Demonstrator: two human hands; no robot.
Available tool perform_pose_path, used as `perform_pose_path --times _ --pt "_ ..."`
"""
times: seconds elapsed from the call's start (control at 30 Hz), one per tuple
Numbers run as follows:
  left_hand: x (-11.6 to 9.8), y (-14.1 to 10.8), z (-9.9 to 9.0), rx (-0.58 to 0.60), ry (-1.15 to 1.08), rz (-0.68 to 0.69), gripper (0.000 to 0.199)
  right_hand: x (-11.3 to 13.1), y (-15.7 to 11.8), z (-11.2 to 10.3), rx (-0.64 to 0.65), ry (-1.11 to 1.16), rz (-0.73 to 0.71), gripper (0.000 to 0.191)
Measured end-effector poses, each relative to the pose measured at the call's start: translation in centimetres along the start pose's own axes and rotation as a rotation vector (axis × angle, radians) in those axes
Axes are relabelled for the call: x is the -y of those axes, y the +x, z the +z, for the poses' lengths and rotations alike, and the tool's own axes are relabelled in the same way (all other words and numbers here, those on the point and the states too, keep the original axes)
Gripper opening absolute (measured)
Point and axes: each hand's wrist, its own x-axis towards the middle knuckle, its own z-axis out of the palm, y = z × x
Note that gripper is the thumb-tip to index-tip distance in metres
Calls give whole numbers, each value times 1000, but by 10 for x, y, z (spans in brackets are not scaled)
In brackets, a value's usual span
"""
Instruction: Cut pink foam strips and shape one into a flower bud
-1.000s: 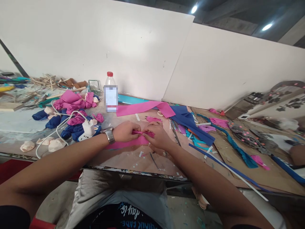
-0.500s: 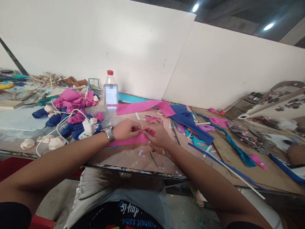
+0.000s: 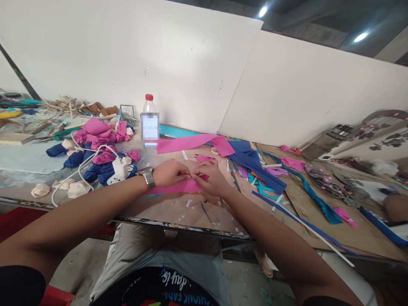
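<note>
A pink crepe paper strip (image 3: 178,187) lies on the table in front of me, running out to the left under my wrist. My left hand (image 3: 170,172), with a metal watch on the wrist, pinches it at its upper edge. Opposite, my right hand (image 3: 212,177) pinches the same paper, and the fingertips of both hands nearly meet. What exactly sits between the fingertips is too small to make out. Just beyond my right hand is a small crumpled pink piece (image 3: 204,158). A longer pink strip (image 3: 191,143) stretches behind both hands.
Rolled pink bundles (image 3: 98,134) and blue bundles (image 3: 73,160) crowd the left, with a white cable and charger (image 3: 120,168). A bottle (image 3: 148,104) stands behind a lit phone (image 3: 149,129). Blue strips (image 3: 251,163), a white stick (image 3: 318,236) and cardboard (image 3: 306,212) lie right.
The fingertips have shifted slightly at the pinched spot on the pink paper. Otherwise the view has only moved a little.
</note>
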Motion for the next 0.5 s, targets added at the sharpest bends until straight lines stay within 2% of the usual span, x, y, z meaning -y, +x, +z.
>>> perform_pose_path --times 0.1,0.27,0.5 --pt "3 0 1 21 -19 -8 26 -2 0 0 23 0 -16 25" --pt "8 0 -1 95 -93 -13 30 -3 1 -2 41 -42 -11 23" --pt "11 1 -2 122 -159 -13 38 -1 1 -4 76 -45 -24 19"
